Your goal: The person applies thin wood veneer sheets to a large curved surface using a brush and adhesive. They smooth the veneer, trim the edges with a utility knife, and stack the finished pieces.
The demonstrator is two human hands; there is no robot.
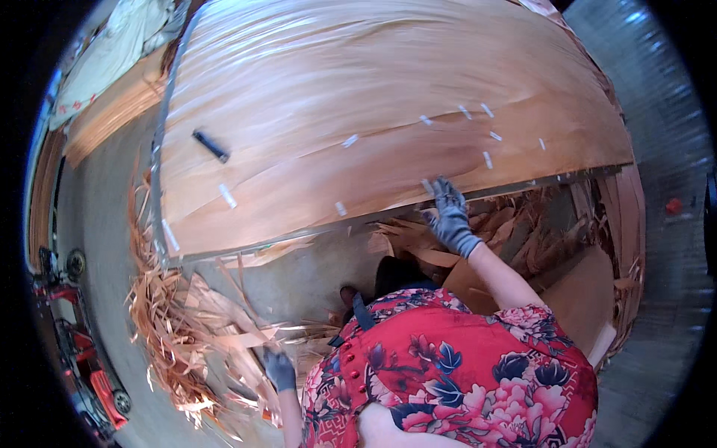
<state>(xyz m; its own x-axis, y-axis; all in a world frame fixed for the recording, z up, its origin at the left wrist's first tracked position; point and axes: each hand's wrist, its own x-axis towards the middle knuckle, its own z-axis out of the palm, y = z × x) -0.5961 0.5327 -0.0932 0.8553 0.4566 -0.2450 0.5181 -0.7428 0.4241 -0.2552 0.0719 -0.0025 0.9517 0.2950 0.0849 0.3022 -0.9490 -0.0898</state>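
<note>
A broad sheet of thin wood veneer (299, 179) covers the table in front of me, with several short white tape strips (227, 196) stuck on it. My right hand (452, 218), in a grey glove, lies at the sheet's near edge with its fingers stretched out. Low at my left side hangs my left hand (280, 369), also gloved in grey, beside a heap of torn veneer strips (172, 313). Its fingers are blurred, and whether they touch a strip is not clear. On the left part of the sheet rests a dark, elongated tool (210, 146).
More veneer scraps (515, 224) lie under the table's near edge to the right. A larger veneer piece (575, 287) leans near my right side. Far left are a stack of sheets (112, 104) and a red wheeled machine (101, 384).
</note>
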